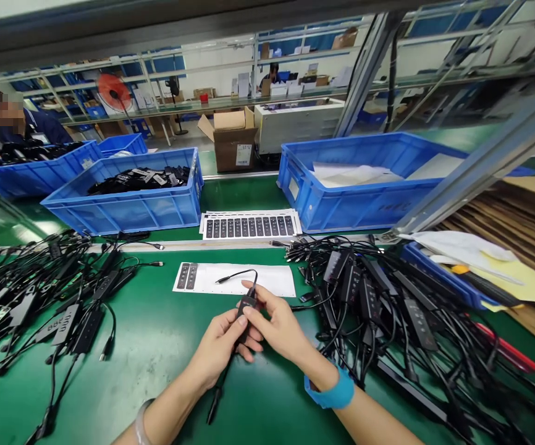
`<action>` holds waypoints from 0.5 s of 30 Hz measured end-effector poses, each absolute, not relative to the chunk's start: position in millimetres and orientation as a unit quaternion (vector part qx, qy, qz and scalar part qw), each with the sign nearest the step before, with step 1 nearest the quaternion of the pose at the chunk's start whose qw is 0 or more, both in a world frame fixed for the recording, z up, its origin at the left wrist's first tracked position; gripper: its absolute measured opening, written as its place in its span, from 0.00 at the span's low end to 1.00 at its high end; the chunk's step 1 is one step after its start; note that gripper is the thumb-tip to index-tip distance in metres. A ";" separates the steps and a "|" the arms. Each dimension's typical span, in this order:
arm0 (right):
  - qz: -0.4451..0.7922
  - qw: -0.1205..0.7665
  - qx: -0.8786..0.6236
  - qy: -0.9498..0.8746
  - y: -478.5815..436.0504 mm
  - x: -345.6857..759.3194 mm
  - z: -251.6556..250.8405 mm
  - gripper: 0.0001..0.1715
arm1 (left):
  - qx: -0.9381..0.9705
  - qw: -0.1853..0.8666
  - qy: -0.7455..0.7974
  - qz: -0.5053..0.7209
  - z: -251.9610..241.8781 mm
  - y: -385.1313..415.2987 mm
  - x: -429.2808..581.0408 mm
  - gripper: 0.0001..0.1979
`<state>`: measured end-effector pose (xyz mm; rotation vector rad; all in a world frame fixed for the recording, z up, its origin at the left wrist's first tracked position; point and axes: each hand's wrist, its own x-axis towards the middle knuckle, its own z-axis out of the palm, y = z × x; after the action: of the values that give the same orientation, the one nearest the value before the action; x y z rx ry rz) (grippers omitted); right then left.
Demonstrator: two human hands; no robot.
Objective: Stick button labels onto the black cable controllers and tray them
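Both hands are closed around a small black cable controller (248, 303), held above the green table. My left hand (225, 343) grips its lower end, and my right hand (274, 318) has its thumb pressed on the upper face. One short cable with a plug curls from its top over a white sticker sheet (235, 281); another cable end hangs below the left hand. Two dark labels (187, 276) sit at the sheet's left end. Part of the controller is hidden by my fingers.
Black cabled controllers are heaped on the left (77, 309) and right (364, 296). Behind stand a blue bin of black parts (128, 210), a full label sheet (249, 227) and a blue bin with white sheets (364, 207). A metal post slants at right. A person sits far left.
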<state>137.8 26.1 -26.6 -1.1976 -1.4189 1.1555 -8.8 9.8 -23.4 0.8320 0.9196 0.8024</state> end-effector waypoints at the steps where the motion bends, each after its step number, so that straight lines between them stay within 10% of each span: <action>1: 0.454 0.454 -0.492 -0.588 24.2 136.3 -27.2 0.26 | 0.384 0.734 0.417 0.374 -25.3 9.9 -7.7 0.22; 8: 0.333 0.461 -0.520 -0.637 24.2 135.5 -12.7 0.25 | 0.475 0.701 0.398 0.352 -29.8 19.4 -11.3 0.23; 15: 0.080 0.458 -0.659 -0.591 34.6 243.8 61.6 0.29 | 0.756 0.370 0.458 0.288 -34.2 43.8 -44.0 0.30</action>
<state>243.8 34.6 61.6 -1.6237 -1.4558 0.1982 -44.0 43.8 -34.2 1.9395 1.1747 0.7380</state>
